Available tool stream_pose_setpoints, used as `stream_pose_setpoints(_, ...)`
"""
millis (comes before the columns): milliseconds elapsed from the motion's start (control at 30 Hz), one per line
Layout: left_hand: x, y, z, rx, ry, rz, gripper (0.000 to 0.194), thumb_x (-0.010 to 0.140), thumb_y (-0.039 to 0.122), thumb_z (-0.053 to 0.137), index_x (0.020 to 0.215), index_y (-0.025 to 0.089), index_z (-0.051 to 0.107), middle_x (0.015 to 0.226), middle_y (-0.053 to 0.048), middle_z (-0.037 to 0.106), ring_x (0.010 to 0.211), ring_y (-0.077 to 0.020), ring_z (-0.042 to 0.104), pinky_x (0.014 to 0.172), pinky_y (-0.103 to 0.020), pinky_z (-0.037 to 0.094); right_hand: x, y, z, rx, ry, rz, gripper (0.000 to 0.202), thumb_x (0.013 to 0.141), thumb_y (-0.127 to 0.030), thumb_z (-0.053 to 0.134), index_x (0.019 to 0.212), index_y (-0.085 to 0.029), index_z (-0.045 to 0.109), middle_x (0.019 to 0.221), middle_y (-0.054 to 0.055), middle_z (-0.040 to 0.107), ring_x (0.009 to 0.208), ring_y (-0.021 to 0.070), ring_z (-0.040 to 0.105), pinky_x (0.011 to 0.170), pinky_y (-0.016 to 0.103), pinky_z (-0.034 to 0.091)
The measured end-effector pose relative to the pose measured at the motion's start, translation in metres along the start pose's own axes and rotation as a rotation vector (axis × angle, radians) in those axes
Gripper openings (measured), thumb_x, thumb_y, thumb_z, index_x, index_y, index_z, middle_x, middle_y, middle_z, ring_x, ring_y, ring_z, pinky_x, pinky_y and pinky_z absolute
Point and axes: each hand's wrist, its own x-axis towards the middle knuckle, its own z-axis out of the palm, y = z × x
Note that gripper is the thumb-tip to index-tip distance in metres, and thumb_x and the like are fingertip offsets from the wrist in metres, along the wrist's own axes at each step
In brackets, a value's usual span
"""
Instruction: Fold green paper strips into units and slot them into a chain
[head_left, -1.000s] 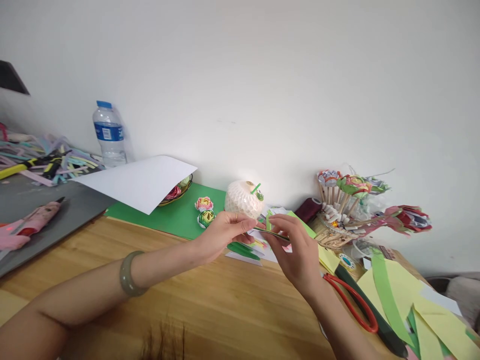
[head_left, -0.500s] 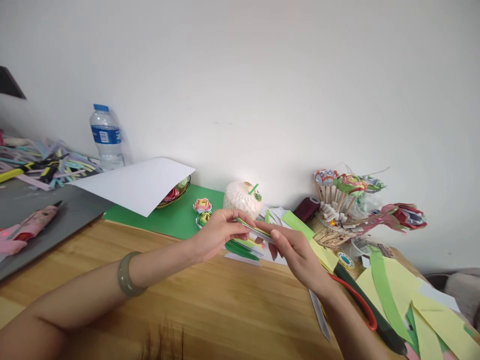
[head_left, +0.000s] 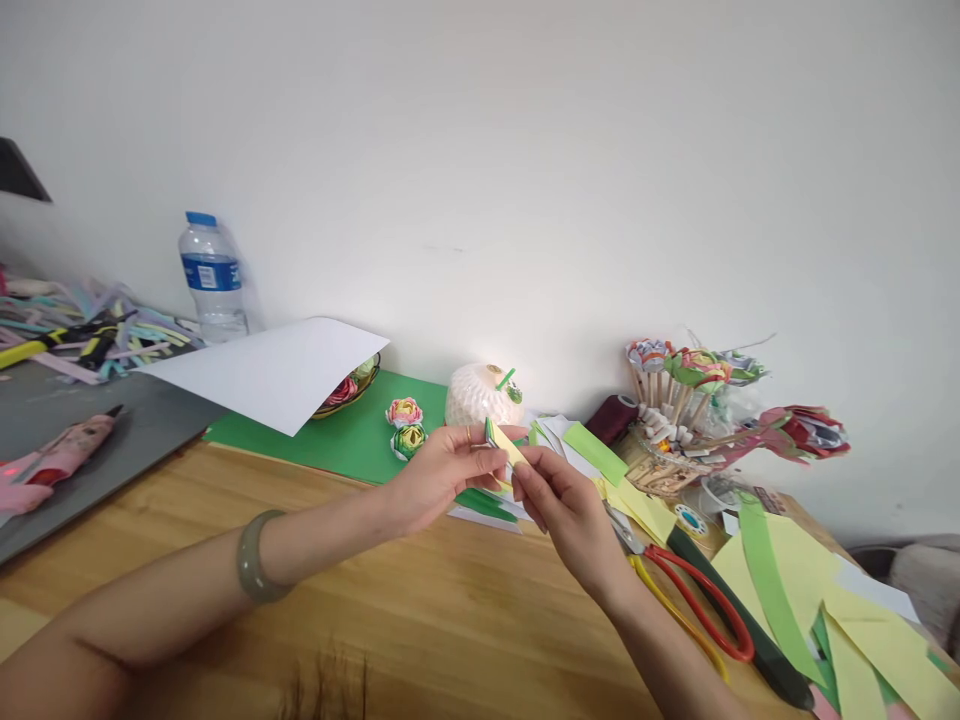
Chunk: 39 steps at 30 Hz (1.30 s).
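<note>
A small folded strip of yellow, green and white paper (head_left: 507,443) is held up in front of the white netted round object (head_left: 480,393). My left hand (head_left: 442,473) pinches its left side between thumb and fingers. My right hand (head_left: 566,508) grips the lower right end with thumb and fingertips. Beneath the hands lie green and white paper pieces (head_left: 491,503), partly hidden. Two paper flowers, one pink (head_left: 404,411) and one green and yellow (head_left: 408,440), sit on the green sheet (head_left: 352,440) left of my left hand.
Red-handled scissors (head_left: 701,590) lie beside my right forearm, near yellow paper sheets (head_left: 892,640). A basket (head_left: 660,465) of paper flowers stands at the right. To the left are a water bottle (head_left: 213,280), a white sheet (head_left: 277,370) and a pink glue gun (head_left: 67,455).
The folded paper has turned so that its yellow face shows. My right hand has shifted slightly down and its fingers have curled round the end, uncovering more of the scissors.
</note>
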Motion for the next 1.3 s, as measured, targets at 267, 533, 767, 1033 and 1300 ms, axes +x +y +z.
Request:
stream_pose_setpoints(267, 0.003, 0.009, -0.008, 0.161, 0.017, 0.09, 0.029, 0.076, 0.041, 0.067, 0.091, 0.017, 0.071, 0.089, -0.005, 0.068, 0.083, -0.0153, 0.058, 0.073, -0.025, 0.043, -0.001, -0.003, -0.008, -0.077, -0.098, -0.146, 0.027, 0.088, -0.043, 0.049, 0.103, -0.022, 0.053, 0.091, 0.003, 0.06, 0.074, 0.0149, 0.057, 0.067, 0.029, 0.047)
stream_pose_setpoints(533, 0.004, 0.022, -0.011, 0.101, -0.032, 0.019, 0.031, 0.076, 0.037, 0.068, 0.095, 0.012, 0.068, 0.09, -0.01, 0.07, 0.086, -0.0217, 0.065, 0.08, -0.033, 0.048, 0.001, 0.003, -0.021, -0.492, -0.09, -0.428, 0.075, 0.07, -0.044, 0.071, 0.13, -0.028, 0.028, 0.128, 0.011, 0.04, 0.12, 0.0271, 0.04, 0.096, 0.043, 0.041)
stream_pose_setpoints(767, 0.001, 0.01, -0.008, 0.165, -0.163, -0.098, 0.033, 0.081, 0.04, 0.062, 0.1, 0.014, 0.067, 0.095, -0.012, 0.069, 0.086, -0.0216, 0.064, 0.072, -0.031, 0.051, 0.0, -0.001, -0.019, -0.648, -0.164, -0.488, 0.096, 0.067, -0.028, 0.073, 0.14, -0.027, 0.011, 0.147, 0.012, 0.015, 0.136, 0.0287, 0.017, 0.105, 0.046, 0.03)
stream_pose_setpoints(1033, -0.001, 0.008, -0.005, 0.204, -0.192, -0.152, 0.032, 0.078, 0.041, 0.064, 0.092, 0.012, 0.067, 0.094, -0.012, 0.068, 0.093, -0.0228, 0.062, 0.074, -0.03, 0.048, 0.0, 0.001, -0.016, -0.725, -0.137, -0.495, 0.102, 0.062, -0.023, 0.073, 0.142, -0.026, 0.009, 0.142, 0.014, 0.026, 0.128, 0.0294, 0.032, 0.098, 0.046, 0.038)
stream_pose_setpoints(1300, -0.002, 0.011, 0.0, 0.235, -0.212, -0.195, 0.025, 0.074, 0.035, 0.069, 0.086, 0.013, 0.068, 0.092, -0.011, 0.069, 0.088, -0.0201, 0.062, 0.072, -0.028, 0.048, -0.002, 0.003, -0.017, -0.759, -0.106, -0.404, 0.108, 0.058, -0.03, 0.078, 0.142, -0.029, 0.01, 0.138, 0.014, 0.026, 0.123, 0.0322, 0.038, 0.09, 0.046, 0.045)
